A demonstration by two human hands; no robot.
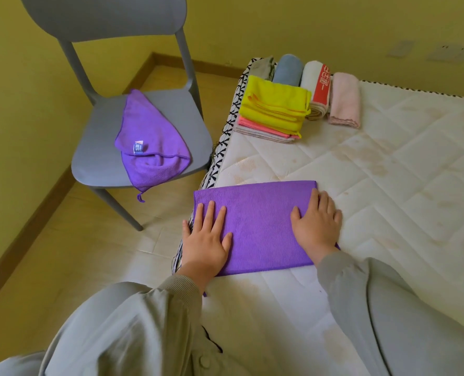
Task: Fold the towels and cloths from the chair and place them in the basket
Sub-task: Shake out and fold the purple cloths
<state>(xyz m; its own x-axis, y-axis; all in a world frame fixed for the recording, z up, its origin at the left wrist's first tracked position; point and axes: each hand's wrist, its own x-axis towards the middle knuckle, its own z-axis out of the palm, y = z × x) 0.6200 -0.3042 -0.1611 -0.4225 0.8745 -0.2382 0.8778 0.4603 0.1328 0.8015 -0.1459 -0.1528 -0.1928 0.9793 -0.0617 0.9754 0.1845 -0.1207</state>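
We stood at a bare, quilted white mattress, blotched with brownish stains and edged in a black-and-white pattern. The room had yellow walls, pale floor tiles and a brown skirting board. A grey chair stood just beside the bed's left side. On its seat lay a crumpled purple cloth with a small label, one corner and its loop hanging over the seat's front edge. At the mattress's far left corner a folded yellow cloth sat on top of pink cloths. Behind and beside them lay a row of rolled towels: grey-green, blue-grey, white with a red band and pale pink. The flat purple cloth lay near us as a smooth rectangle, its left end reaching the mattress edge. Our left grip was released, fingers straight and spread, palm pressed on the cloth's left end. Our right grip was equally released, palm down on the right end, fingertips near the far right corner.
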